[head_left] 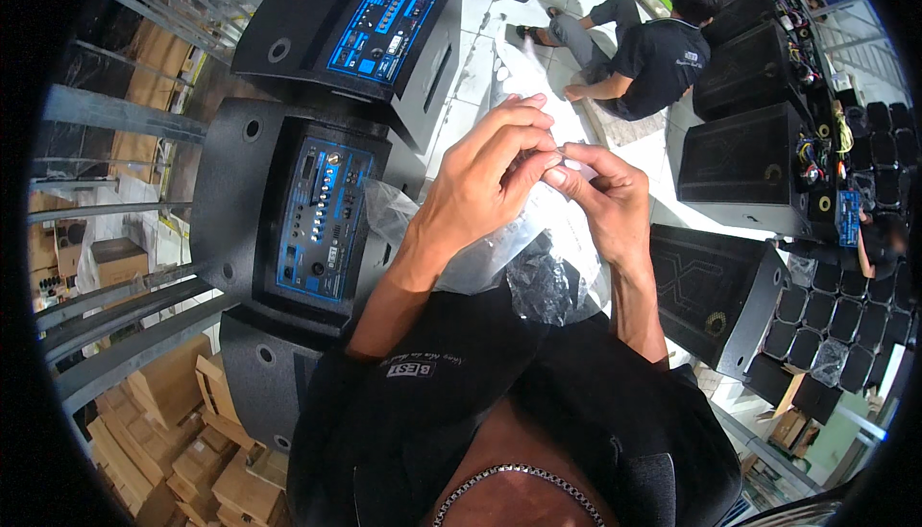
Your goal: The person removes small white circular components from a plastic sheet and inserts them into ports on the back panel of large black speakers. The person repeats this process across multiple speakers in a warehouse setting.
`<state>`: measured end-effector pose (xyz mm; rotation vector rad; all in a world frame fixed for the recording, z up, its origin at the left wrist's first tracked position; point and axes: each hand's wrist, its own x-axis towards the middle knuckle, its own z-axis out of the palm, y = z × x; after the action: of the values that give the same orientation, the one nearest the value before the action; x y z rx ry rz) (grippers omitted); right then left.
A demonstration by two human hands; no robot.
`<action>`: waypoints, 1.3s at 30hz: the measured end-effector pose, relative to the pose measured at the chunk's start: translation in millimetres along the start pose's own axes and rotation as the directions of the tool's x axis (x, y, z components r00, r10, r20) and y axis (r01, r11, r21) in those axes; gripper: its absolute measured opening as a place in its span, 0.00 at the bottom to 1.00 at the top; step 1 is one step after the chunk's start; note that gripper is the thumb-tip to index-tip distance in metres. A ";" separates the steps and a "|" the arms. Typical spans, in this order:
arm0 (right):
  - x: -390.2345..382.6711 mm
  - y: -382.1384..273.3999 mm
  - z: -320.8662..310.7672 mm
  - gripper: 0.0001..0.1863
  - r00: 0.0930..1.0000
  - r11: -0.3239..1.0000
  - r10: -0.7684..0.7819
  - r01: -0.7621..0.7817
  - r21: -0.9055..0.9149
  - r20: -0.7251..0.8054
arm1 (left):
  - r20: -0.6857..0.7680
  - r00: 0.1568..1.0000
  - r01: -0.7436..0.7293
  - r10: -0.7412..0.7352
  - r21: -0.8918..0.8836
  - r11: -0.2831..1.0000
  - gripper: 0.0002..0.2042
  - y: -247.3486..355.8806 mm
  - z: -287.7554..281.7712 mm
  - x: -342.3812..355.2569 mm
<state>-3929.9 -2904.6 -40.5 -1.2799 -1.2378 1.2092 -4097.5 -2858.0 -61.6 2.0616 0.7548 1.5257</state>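
Both my hands meet in the middle of the view, fingertips pinched close together. My left hand (487, 170) has its thumb and index finger closed, the other fingers curled above them. Thumb and index finger of my right hand (612, 199) are closed against the same spot. Whatever small thing they pinch is mostly covered by the fingertips. Below and behind them hangs a clear plastic bag (549, 277), crumpled and shiny, close against my black shirt. Part of it spreads out beside my left wrist.
Black speaker cabinets with blue-edged control panels (327, 220) (386, 23) stand on the left. More black speakers (711, 287) line the right. A person in a black shirt (663, 61) sits low ahead. Metal rails (125, 124) and cardboard boxes (173, 383) are at far left.
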 end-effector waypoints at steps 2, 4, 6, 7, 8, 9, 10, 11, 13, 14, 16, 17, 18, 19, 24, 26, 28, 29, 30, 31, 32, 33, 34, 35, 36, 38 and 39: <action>-0.4 0.3 0.6 0.12 1.000 1.000 -0.005 0.005 0.002 -0.011 | -0.005 1.000 -0.007 0.007 -0.001 1.000 0.09 0.1 0.7 -0.3; -0.5 -2.3 0.5 0.12 1.000 1.000 0.000 0.000 -0.015 -0.002 | -0.003 1.000 0.001 -0.001 -0.007 1.000 0.08 0.8 0.5 -0.4; -0.9 -2.6 -0.3 0.12 1.000 1.000 0.002 -0.002 -0.030 -0.001 | -0.003 1.000 0.002 -0.002 -0.007 1.000 0.08 1.3 0.7 -0.7; -1.2 -2.1 -0.8 0.12 1.000 0.999 0.002 -0.002 -0.037 -0.003 | -0.005 1.000 0.000 0.000 -0.003 1.000 0.08 1.4 1.0 -0.9; -1.4 -1.6 -1.0 0.12 1.000 0.999 0.003 -0.003 -0.045 -0.006 | -0.007 1.000 -0.003 0.003 0.000 1.000 0.08 1.4 1.2 -1.2; -1.4 -2.0 -0.7 0.12 1.000 1.000 0.003 -0.003 -0.025 -0.004 | -0.003 1.000 -0.006 0.006 0.003 1.000 0.08 0.9 1.0 -1.6; -1.1 -2.6 -0.1 0.12 1.000 1.000 0.004 -0.004 -0.006 -0.002 | 0.001 1.000 -0.009 0.009 0.007 1.000 0.09 0.1 0.8 -2.1; -0.9 -3.3 0.3 0.12 1.000 1.000 0.005 -0.005 0.014 0.000 | 0.005 1.000 -0.012 0.012 0.010 1.000 0.09 -0.4 0.6 -2.4; 0.1 -6.8 0.9 0.12 1.000 1.000 0.015 -0.015 0.001 0.013 | -0.002 1.000 -0.003 0.003 0.001 1.000 0.09 -0.4 -0.2 -1.9; 0.6 -7.8 1.2 0.12 1.000 1.000 0.021 -0.020 -0.005 0.020 | -0.005 1.000 0.002 -0.002 -0.003 1.000 0.09 -0.4 -0.7 -1.7; 1.2 -7.2 1.5 0.12 1.000 1.000 0.016 -0.016 0.010 0.027 | -0.012 1.000 0.006 -0.007 -0.017 1.000 0.09 -1.9 -1.9 -1.6; 1.7 -6.9 1.6 0.11 0.999 1.000 0.014 -0.014 0.018 0.031 | -0.016 1.000 0.009 -0.009 -0.024 1.000 0.09 -2.3 -2.7 -1.6; 1.8 -5.9 1.5 0.11 0.999 1.000 0.005 -0.006 0.020 0.039 | -0.026 0.999 0.030 -0.031 -0.040 0.999 0.09 -1.5 -2.4 -1.9; 2.1 -4.9 1.2 0.11 0.999 1.000 -0.004 0.002 0.022 0.047 | -0.036 0.998 0.050 -0.052 -0.056 0.997 0.09 0.5 -1.8 -1.4; 3.5 -6.3 2.1 0.11 0.998 1.000 -0.017 0.018 -0.017 0.062 | 0.007 0.996 0.085 -0.085 -0.065 0.994 0.08 2.1 -6.7 1.0; 4.2 -6.4 2.4 0.11 0.998 1.000 -0.011 0.011 -0.013 0.064 | 0.047 0.994 0.102 -0.099 -0.063 0.993 0.08 1.6 -9.8 2.5; 4.1 -4.4 1.8 0.11 0.998 1.000 -0.004 0.005 -0.017 0.061 | 0.103 0.989 0.118 -0.111 -0.070 0.990 0.09 2.1 -13.4 3.1; 4.0 -3.5 1.4 0.11 0.998 1.000 0.000 0.001 -0.019 0.059 | 0.131 0.985 0.126 -0.116 -0.074 0.989 0.09 2.1 -14.1 3.2; 4.3 -2.8 1.4 0.11 0.998 1.000 -0.005 0.006 -0.019 0.062 | 0.137 0.983 0.132 -0.121 -0.074 0.988 0.09 1.6 -14.1 2.7; 4.7 -2.2 1.4 0.11 0.998 1.000 -0.010 0.011 -0.018 0.066 | 0.144 0.981 0.138 -0.126 -0.074 0.988 0.09 0.8 -13.8 2.1; 4.9 -1.7 1.2 0.11 0.998 1.000 -0.015 0.016 -0.018 0.068 | 0.152 0.980 0.143 -0.131 -0.074 0.987 0.09 0.1 -13.3 1.4; 4.8 -2.0 0.8 0.11 0.998 0.999 -0.008 0.011 -0.034 0.070 | 0.153 0.978 0.154 -0.141 -0.080 0.985 0.09 0.0 -12.9 0.5; 4.7 -2.4 0.2 0.12 0.998 0.999 -0.001 0.005 -0.049 0.070 | 0.155 0.976 0.165 -0.150 -0.086 0.983 0.09 -0.1 -12.2 -0.5; 4.7 -2.6 -0.1 0.12 0.997 0.998 0.006 -0.001 -0.064 0.071 | 0.157 0.975 0.176 -0.160 -0.092 0.980 0.09 -0.4 -11.5 -1.6; 4.8 -2.2 0.0 0.12 0.998 0.999 0.001 0.002 -0.042 0.069 | 0.147 0.976 0.174 -0.160 -0.091 0.981 0.10 -1.0 -10.5 -2.5; 5.2 -1.0 0.5 0.13 0.998 1.000 -0.007 0.007 0.002 0.065 | 0.128 0.979 0.171 -0.159 -0.088 0.981 0.10 -2.2 -8.3 -4.2; 5.1 -1.0 0.1 0.13 0.998 1.000 0.005 -0.005 0.003 0.067 | 0.092 0.988 0.128 -0.121 -0.079 0.989 0.11 -3.1 -7.1 -4.8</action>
<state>-3930.0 -2899.5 -39.7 -1.2495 -1.2808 1.2666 -4105.9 -2858.6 -65.1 1.9667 0.7582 1.3676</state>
